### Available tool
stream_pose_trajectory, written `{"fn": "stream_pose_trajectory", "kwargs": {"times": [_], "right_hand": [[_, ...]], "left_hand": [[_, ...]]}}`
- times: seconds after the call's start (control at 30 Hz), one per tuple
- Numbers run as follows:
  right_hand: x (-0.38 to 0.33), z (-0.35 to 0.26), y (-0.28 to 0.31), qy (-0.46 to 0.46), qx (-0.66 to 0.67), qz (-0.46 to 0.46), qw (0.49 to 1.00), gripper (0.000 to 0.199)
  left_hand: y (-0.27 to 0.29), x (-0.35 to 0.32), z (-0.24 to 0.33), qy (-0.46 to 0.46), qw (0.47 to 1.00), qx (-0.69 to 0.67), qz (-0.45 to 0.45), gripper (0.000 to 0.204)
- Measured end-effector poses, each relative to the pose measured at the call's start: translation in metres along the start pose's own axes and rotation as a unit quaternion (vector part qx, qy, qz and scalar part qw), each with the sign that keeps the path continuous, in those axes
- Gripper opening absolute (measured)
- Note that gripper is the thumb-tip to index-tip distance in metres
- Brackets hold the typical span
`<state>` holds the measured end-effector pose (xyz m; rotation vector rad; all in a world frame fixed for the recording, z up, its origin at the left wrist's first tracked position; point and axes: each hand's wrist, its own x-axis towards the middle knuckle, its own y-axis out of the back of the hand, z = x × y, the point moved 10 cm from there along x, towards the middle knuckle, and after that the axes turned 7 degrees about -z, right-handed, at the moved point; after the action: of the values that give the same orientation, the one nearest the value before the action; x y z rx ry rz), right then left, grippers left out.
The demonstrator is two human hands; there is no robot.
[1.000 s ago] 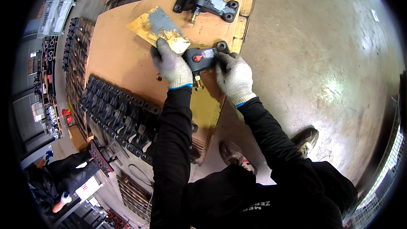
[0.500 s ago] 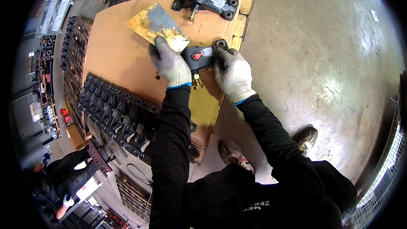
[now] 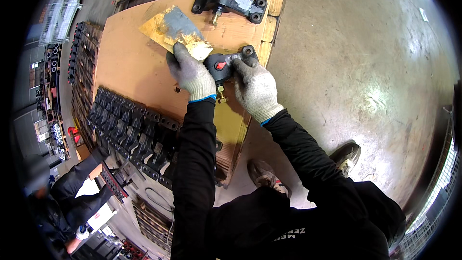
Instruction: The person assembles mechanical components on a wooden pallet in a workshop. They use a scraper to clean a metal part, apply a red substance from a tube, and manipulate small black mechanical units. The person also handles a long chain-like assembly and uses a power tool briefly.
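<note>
My gloved left hand (image 3: pixel 191 73) is closed on the lower corner of a yellow plate (image 3: pixel 181 30) smeared with grey, thumb on top and the other fingers mostly hidden. Just below lies a black metal bracket (image 3: pixel 221 70) with a red cap (image 3: pixel 220 66) and a brass bolt fitting (image 3: pixel 221 94). The curled fingers of my gloved right hand (image 3: pixel 255 84) press on the bracket's arm, over part of a grey patch. A second, similar bracket (image 3: pixel 228 1) lies farther away, its grey patch uncovered.
Brown cardboard (image 3: pixel 126 50) covers the stacked pallet under the brackets. Several rows of black metal parts (image 3: pixel 137 137) sit at its left. Concrete floor (image 3: pixel 346 58) spreads to the right. A person (image 3: pixel 62 207) in dark clothing is at the lower left.
My right hand has slid left along the bracket, from its end onto the grey patch, baring the end hole. My left hand keeps the plate. The person at lower left has shifted slightly.
</note>
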<state>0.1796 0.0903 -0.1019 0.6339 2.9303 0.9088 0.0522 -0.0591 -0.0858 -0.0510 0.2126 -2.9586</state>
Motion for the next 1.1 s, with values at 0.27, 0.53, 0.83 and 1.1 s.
{"fn": "stream_pose_trajectory", "kwargs": {"times": [0.27,0.53,0.83,1.1], "right_hand": [[0.005,0.007,0.01,0.015,0.132,0.048,0.99,0.025],[-0.004,0.032,0.026,-0.03,0.063,0.071,0.995,0.025],[-0.001,0.012,0.006,-0.051,-0.021,0.029,0.998,0.027],[-0.004,0.027,0.014,-0.048,0.007,0.027,0.998,0.025]], "left_hand": [[-0.001,0.003,-0.003,0.003,0.998,-0.05,-0.029,0.046],[0.003,0.002,-0.005,0.008,0.999,-0.049,-0.016,0.05],[0.006,0.003,-0.004,0.006,0.999,-0.039,-0.012,0.056],[0.006,0.005,-0.006,0.013,0.999,-0.049,-0.015,0.055]]}}
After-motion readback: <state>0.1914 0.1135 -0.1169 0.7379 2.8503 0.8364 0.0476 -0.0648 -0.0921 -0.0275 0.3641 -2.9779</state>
